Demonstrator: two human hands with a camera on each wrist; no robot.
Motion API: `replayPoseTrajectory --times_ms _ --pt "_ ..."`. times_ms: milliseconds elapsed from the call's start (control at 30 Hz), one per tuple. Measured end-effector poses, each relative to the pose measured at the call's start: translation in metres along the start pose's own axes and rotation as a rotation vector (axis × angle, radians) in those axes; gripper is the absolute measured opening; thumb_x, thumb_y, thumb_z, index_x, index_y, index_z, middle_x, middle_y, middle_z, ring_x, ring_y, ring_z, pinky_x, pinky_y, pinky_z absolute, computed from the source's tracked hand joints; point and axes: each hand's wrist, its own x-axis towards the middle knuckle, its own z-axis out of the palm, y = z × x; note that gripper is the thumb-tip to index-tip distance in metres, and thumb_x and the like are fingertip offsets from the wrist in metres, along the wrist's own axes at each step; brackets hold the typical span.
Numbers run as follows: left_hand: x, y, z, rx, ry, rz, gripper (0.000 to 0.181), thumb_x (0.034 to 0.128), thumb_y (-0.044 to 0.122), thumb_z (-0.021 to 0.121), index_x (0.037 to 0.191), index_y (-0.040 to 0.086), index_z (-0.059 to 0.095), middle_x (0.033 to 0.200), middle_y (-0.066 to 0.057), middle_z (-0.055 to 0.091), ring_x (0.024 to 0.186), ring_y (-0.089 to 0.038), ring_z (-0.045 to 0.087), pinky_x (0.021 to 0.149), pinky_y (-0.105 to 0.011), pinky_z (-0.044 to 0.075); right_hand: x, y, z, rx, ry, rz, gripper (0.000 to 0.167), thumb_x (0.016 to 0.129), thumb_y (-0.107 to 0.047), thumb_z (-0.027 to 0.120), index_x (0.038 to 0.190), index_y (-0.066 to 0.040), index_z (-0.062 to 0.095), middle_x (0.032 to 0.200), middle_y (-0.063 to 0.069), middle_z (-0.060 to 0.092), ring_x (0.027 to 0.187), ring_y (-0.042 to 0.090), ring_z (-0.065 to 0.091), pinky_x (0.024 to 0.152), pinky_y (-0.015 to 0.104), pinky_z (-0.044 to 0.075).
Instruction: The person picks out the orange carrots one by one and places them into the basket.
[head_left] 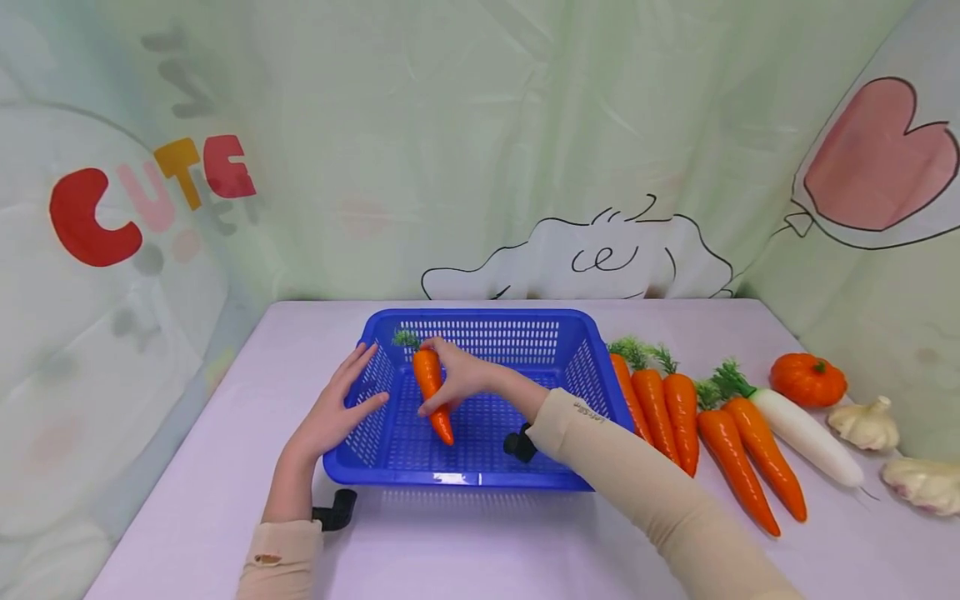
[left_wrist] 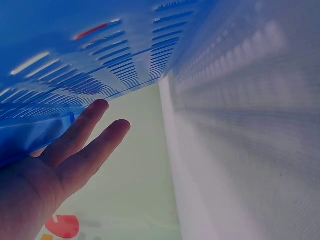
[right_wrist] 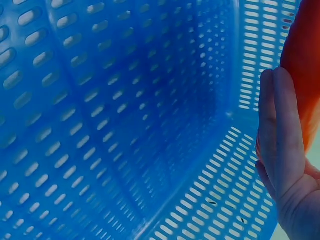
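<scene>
A blue plastic basket [head_left: 525,481] with slotted walls sits in the middle of the table. Over its left half, my right hand [head_left: 463,375] grips an orange carrot [head_left: 427,371] with a green leafy top, its tip pointing down toward the front. In the right wrist view the fingers lie along the side of the carrot [right_wrist: 305,60], above the basket's perforated floor. At the left rim is my left hand [head_left: 330,417], fingers extended and thumb apart from them. The left wrist view has two straight fingers of that hand [left_wrist: 55,175] beside the basket's outer wall.
Right of the basket lie several carrots [head_left: 681,417], a white radish [head_left: 806,433], a small orange pumpkin [head_left: 808,380] and two garlic bulbs [head_left: 866,423]. A printed curtain [head_left: 480,167] hangs behind the white table [head_left: 195,500].
</scene>
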Motion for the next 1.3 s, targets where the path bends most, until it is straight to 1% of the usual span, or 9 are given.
replayPoseTrajectory --times_ms 133,267,467,700,767,900,1033,1167,1300 --pt "0.0 0.002 0.0 -0.004 -0.003 -0.002 0.068 0.0888 0.03 0.057 0.146 0.021 0.023 0.153 -0.006 0.009 0.137 -0.037 0.01 0.097 -0.069 0.017 0.005 0.002 0.004 0.006 -0.021 0.051 0.09 0.069 -0.008 0.079 0.138 -0.004 0.021 0.117 0.017 0.04 0.098 0.031 0.051 0.058 0.034 0.056" --pt "-0.001 0.003 0.0 -0.003 -0.004 -0.005 0.068 0.0887 0.029 0.058 0.146 0.021 0.022 0.153 -0.007 0.009 0.137 -0.037 0.01 0.097 -0.069 0.017 0.009 0.003 0.009 0.004 -0.022 0.088 0.092 0.068 -0.007 0.08 0.138 -0.004 0.02 0.115 0.016 0.04 0.097 0.03 0.051 0.058 0.035 0.056" --pt "-0.001 0.003 0.0 0.001 -0.011 -0.008 0.069 0.0881 0.033 0.058 0.146 0.022 0.022 0.153 -0.007 0.009 0.136 -0.037 0.011 0.097 -0.068 0.017 0.013 0.008 0.013 0.029 -0.021 0.14 0.09 0.068 -0.004 0.079 0.137 -0.005 0.021 0.114 0.016 0.04 0.097 0.031 0.05 0.06 0.036 0.056" --pt "-0.001 0.002 0.0 0.001 -0.007 -0.009 0.07 0.088 0.034 0.058 0.146 0.023 0.022 0.153 -0.007 0.009 0.137 -0.037 0.011 0.096 -0.068 0.017 0.016 0.009 0.018 0.048 -0.04 0.159 0.092 0.067 -0.003 0.08 0.137 -0.005 0.02 0.114 0.015 0.04 0.1 0.03 0.048 0.062 0.038 0.056" --pt "0.0 0.001 0.0 -0.001 -0.004 -0.008 0.069 0.0882 0.033 0.058 0.146 0.023 0.022 0.153 -0.007 0.009 0.137 -0.037 0.011 0.096 -0.068 0.017 0.017 0.008 0.019 0.069 -0.046 0.176 0.091 0.068 -0.002 0.079 0.137 -0.006 0.02 0.113 0.015 0.04 0.099 0.03 0.048 0.063 0.038 0.056" --pt "0.0 0.0 0.001 -0.002 -0.001 -0.004 0.068 0.0885 0.03 0.058 0.146 0.023 0.022 0.153 -0.007 0.009 0.136 -0.037 0.011 0.096 -0.069 0.018 0.017 0.007 0.022 0.079 -0.046 0.207 0.091 0.068 -0.002 0.079 0.137 -0.007 0.021 0.115 0.015 0.039 0.099 0.031 0.049 0.064 0.039 0.056" --pt "0.0 -0.001 0.001 0.003 -0.004 -0.004 0.069 0.0881 0.033 0.058 0.146 0.023 0.022 0.153 -0.007 0.009 0.136 -0.037 0.011 0.096 -0.068 0.018 0.016 0.008 0.023 0.098 -0.049 0.218 0.091 0.067 -0.002 0.079 0.137 -0.007 0.02 0.115 0.016 0.039 0.097 0.031 0.05 0.063 0.039 0.056" --pt "0.001 0.0 0.001 0.002 -0.005 -0.005 0.069 0.0883 0.033 0.058 0.147 0.023 0.022 0.153 -0.007 0.008 0.136 -0.038 0.011 0.096 -0.069 0.019 0.016 0.008 0.023 0.088 -0.055 0.21 0.092 0.068 -0.003 0.079 0.138 -0.006 0.019 0.114 0.016 0.04 0.097 0.03 0.05 0.064 0.038 0.056" --pt "0.001 -0.001 0.001 0.005 -0.003 -0.01 0.069 0.0883 0.032 0.058 0.147 0.024 0.021 0.153 -0.006 0.008 0.136 -0.037 0.011 0.096 -0.069 0.019 0.016 0.006 0.023 0.06 -0.059 0.203 0.091 0.069 -0.005 0.079 0.138 -0.005 0.02 0.117 0.017 0.04 0.096 0.03 0.052 0.067 0.037 0.055"
